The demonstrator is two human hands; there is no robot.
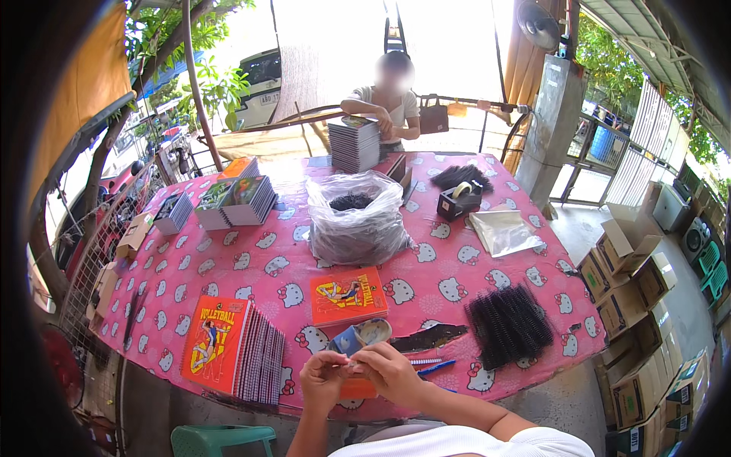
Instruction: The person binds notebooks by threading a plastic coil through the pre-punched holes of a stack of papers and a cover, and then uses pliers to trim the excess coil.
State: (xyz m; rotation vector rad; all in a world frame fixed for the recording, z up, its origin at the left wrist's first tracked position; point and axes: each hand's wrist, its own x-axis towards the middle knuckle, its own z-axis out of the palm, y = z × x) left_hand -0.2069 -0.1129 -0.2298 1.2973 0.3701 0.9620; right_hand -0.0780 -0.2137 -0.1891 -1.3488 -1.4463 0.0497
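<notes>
Close together at the table's near edge, my left hand (323,375) and my right hand (386,372) pinch with their fingertips meeting. Something small and pale may be between them, too small to name. Just beyond the fingers lies a blue, round-ended container or roll (371,330), partly hidden by them. An orange-covered notebook (349,295) rests flat behind it. Under my hands shows a piece of another orange item (356,390). Blue pens (436,368) lie right of my right hand. To my left stands a stack of orange spiral notebooks (232,349).
A pink patterned cloth (266,263) covers the table. On it are a plastic bag of black coils (356,221), black spiral bindings (509,326), a tape dispenser (459,199), clear sleeves (504,232) and book stacks (237,202). A co-worker (384,107) stands opposite; cardboard boxes (632,305) are right.
</notes>
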